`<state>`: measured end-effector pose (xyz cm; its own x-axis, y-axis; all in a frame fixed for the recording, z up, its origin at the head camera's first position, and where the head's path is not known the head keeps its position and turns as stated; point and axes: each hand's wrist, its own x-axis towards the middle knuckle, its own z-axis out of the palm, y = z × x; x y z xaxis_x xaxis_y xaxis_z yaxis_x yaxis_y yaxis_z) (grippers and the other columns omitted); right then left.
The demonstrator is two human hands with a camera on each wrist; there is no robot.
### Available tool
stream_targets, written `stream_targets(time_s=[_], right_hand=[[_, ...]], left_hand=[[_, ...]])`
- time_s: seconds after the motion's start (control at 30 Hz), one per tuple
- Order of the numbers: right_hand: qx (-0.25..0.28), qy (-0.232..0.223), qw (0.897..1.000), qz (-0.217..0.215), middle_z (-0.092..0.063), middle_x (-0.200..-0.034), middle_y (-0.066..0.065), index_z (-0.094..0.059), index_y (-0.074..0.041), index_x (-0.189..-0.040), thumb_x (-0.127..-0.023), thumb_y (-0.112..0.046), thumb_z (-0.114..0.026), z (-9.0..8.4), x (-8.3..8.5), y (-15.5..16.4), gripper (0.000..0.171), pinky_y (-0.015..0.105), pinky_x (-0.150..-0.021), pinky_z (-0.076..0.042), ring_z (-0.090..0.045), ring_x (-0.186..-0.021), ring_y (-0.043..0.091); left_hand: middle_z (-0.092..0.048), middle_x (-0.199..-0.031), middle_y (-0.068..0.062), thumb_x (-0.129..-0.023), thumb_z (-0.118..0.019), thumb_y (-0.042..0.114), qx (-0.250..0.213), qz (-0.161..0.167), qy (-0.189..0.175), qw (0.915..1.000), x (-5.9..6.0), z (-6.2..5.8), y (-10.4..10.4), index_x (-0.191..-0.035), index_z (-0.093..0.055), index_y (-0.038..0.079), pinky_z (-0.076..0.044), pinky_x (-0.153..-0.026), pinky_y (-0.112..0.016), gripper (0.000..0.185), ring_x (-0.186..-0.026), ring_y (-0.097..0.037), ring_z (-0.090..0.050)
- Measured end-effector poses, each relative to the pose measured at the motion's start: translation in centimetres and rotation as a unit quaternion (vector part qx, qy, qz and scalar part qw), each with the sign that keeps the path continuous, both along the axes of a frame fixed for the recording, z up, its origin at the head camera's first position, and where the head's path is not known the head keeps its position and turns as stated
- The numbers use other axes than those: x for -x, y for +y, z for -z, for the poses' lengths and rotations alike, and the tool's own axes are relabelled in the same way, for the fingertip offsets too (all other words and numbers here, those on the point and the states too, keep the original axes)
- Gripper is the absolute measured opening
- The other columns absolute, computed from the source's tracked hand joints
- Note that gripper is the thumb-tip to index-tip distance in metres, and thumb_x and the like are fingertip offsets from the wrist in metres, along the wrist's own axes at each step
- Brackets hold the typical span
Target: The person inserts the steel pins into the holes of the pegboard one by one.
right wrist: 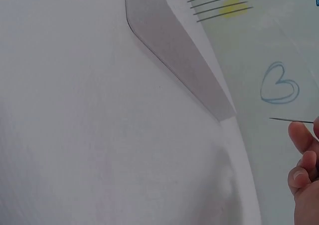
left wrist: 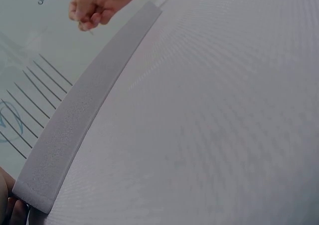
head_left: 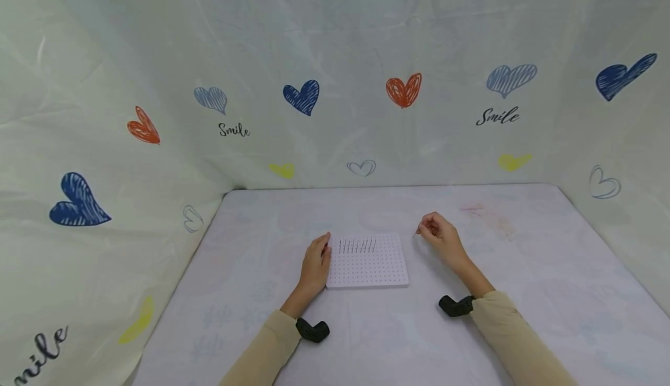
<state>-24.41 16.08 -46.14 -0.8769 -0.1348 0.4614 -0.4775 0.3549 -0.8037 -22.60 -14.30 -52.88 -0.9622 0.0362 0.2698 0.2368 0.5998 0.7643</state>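
Note:
A white pegboard (head_left: 367, 274) with rows of small holes lies flat on the table. Several thin dark needles (head_left: 358, 246) stand upright in a row near its far side; they also show in the left wrist view beyond the board's edge (left wrist: 92, 93). My left hand (head_left: 315, 265) rests against the board's left side, fingers fairly straight; in the left wrist view its fingers touch the board's corner. To the right of the board and apart from it, my right hand (head_left: 441, 238) pinches one needle (right wrist: 289, 119) between thumb and forefinger, its tip pointing away from the fingers.
The board stands on a white-covered table (head_left: 523, 293). A pale curtain (head_left: 345, 43) printed with hearts and "Smile" hangs behind and along the sides. Faint reddish marks (head_left: 473, 207) stain the cover at the far right. Each wrist carries a black camera mount (head_left: 456, 306).

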Motion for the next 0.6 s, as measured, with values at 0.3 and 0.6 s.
stream_targets(time_s=[0.3, 0.6], right_hand=[[-0.003, -0.009, 1.000, -0.026, -0.063, -0.081, 0.022, -0.056, 0.012, -0.094, -0.092, 0.015, -0.057, 0.4, -0.2, -2.0, 0.004, 0.016, -0.060, -0.043, -0.056, -0.071, 0.011], [-0.004, -0.036, 0.998, -0.043, -0.064, -0.084, 0.022, -0.057, 0.009, -0.097, -0.092, 0.014, -0.057, 0.6, -0.3, -3.6, 0.007, 0.018, -0.061, -0.042, -0.056, -0.073, 0.018]], left_hand=[[-0.047, -0.144, -0.023, -0.105, -0.046, 0.006, -0.002, -0.001, 0.006, 1.0000, 0.1, 0.1, 0.0, -0.146, -0.044, -0.006, -0.039, -0.106, -0.051, 0.042, -0.130, -0.038, -0.045], [-0.048, -0.144, -0.022, -0.106, -0.046, 0.007, -0.001, -0.002, 0.005, 1.0000, 0.4, 0.3, 0.0, -0.146, -0.044, -0.005, -0.039, -0.107, -0.050, 0.042, -0.131, -0.037, -0.045]])
